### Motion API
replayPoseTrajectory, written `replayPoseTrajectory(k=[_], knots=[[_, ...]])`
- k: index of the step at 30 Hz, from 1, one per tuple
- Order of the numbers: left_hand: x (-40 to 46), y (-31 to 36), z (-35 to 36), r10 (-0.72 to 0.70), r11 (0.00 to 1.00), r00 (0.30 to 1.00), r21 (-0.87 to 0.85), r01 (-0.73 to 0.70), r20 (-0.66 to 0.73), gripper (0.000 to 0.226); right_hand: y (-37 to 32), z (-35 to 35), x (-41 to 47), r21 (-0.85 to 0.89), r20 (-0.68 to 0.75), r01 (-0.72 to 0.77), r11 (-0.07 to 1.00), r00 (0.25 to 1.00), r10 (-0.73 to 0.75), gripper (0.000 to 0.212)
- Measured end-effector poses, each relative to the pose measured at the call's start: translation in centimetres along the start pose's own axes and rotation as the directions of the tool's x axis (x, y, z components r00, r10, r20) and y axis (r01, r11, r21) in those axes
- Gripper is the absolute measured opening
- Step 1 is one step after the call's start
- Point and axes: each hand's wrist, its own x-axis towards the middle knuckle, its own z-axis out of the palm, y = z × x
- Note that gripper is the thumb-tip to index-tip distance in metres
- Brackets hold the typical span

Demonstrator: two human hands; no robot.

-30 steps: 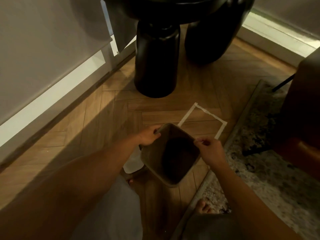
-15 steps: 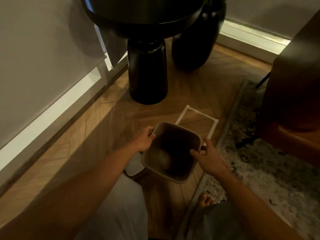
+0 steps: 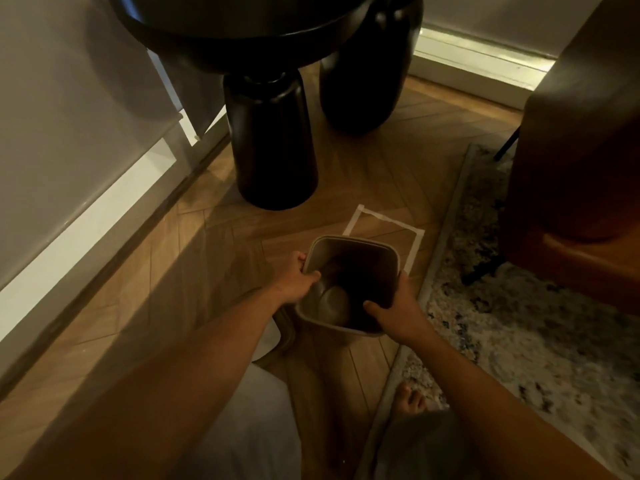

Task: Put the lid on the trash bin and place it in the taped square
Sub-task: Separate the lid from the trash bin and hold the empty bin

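The left hand's fingers (image 3: 300, 262) are curled over the outside of the bin (image 3: 349, 285) at its left rim, the thumb hooked inside, so the rim is pinched. The right hand's thumb is laid inside the near right rim, and its other fingers (image 3: 403, 279) are wrapped around the outer wall; both hands are thus closed on the bin. The left hand (image 3: 294, 280) and the right hand (image 3: 394, 311) are set on opposite sides, and the bin is held open-topped and roughly upright. Whether it is lifted or resting on the floor (image 3: 214, 258) cannot be told. It is placed just short of the near edge of the taped square (image 3: 415, 245), whose near tape line is hidden behind it, with the rug (image 3: 519, 341) just to the right and the dark table leg (image 3: 273, 150) beyond the square. A pale flat piece, probably the lid (image 3: 268, 341), is seen on the floor just beside the bin's near left corner, partly hidden by the left arm. The bin is judged to be in mid-handling, with the lid not yet fitted. For the next move, one hand would need to be freed for the lid, which must be aligned with the rim and pressed down; the closed bin must then be set inside the tape lines.
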Motion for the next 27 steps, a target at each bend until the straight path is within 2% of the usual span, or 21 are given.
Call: replayPoseTrajectory(k=[6,12,16,20,27], knots=[[2.4,-0.2,1.2,0.07,0.995,0.985,0.058,-0.08,0.156,0.072,1.1,-0.4,1.5,-0.02,-0.02,0.015,1.0,1.0,-0.015,0.107],[3.3,-0.8,1.3,0.174,0.955,0.952,0.191,-0.225,0.251,0.096,2.2,-1.0,2.9,-0.047,0.007,0.02,0.999,1.0,-0.019,0.112],[3.8,-1.3,1.4,0.22,0.925,0.922,0.233,-0.301,0.32,0.12,2.9,-1.4,3.2,-0.067,0.082,0.038,0.997,0.996,-0.032,0.122],[4.2,-2.0,1.8,0.2,0.914,0.905,0.261,-0.31,0.375,0.127,4.4,-2.3,3.6,-0.078,0.171,0.056,0.995,0.984,-0.042,0.127],[5.1,-2.9,2.6,0.17,0.889,0.907,0.337,-0.309,0.385,0.139,5.4,-1.7,3.7,-0.062,0.176,0.113,0.992,0.979,-0.1,0.12]])
